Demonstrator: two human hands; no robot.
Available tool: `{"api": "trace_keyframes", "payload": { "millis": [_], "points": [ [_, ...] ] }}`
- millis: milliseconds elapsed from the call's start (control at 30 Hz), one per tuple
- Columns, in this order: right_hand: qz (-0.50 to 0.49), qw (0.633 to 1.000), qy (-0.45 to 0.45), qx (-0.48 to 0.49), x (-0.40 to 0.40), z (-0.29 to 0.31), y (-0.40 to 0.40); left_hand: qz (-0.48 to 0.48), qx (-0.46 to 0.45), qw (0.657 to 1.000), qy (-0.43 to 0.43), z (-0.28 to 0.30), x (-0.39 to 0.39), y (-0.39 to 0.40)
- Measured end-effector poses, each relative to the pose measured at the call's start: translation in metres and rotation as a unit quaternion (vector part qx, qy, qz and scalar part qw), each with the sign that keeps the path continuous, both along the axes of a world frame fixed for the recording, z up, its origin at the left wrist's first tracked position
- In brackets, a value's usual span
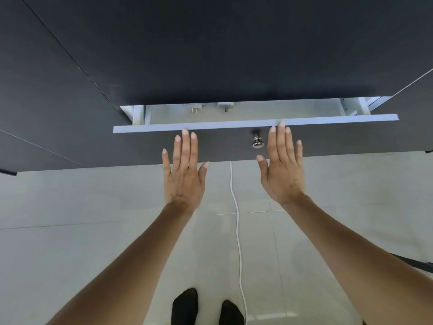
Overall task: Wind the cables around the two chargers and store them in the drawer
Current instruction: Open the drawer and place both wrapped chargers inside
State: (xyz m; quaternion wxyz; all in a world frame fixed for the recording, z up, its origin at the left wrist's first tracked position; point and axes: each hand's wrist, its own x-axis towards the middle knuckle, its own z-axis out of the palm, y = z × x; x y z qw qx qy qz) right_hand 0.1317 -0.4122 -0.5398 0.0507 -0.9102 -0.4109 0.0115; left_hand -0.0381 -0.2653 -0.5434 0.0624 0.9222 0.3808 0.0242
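**Operator:** Head view status: where are the chargers?

**Inspector:** Two white chargers (212,107) lie at the back of the drawer (255,125), side by side, partly hidden under the front edge of the dark counter (210,48). Cable winding cannot be confirmed; the items are too small and shadowed. The drawer is open only by a narrow gap. Its white top edge runs parallel to the counter's front edge, and the pale interior shows between them.

**Operator:** Hand condition?

**Inspector:** Both hands are flat, fingers straight and slightly spread, holding nothing. The left hand (184,170) is laid against the dark drawer front, left of the knob (257,142), fingertips just below the drawer's top edge. The right hand (282,165) is laid against the front just right of the knob, its longest fingertip reaching the top edge. Neither hand touches the knob.

**Operator:** Surroundings?

**Inspector:** A metal knob is mounted near the centre of the drawer front. Below, a white cable (236,219) trails across the pale tiled floor (93,231), passing between the forearms. Two feet in black socks (185,306) stand on the floor near the lower edge, just left of the cable.
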Motion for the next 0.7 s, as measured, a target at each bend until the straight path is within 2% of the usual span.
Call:
{"api": "trace_keyframes", "payload": {
  "millis": [333,700],
  "points": [
    [-0.064,0.998,0.016,0.007,0.016,-0.005,0.056,0.013,-0.014,1.000,-0.022,-0.003,0.043,0.038],
    [-0.065,0.997,0.039,0.021,0.022,-0.009,0.065,0.021,-0.016,0.999,-0.019,-0.015,0.055,0.044]
  ]
}}
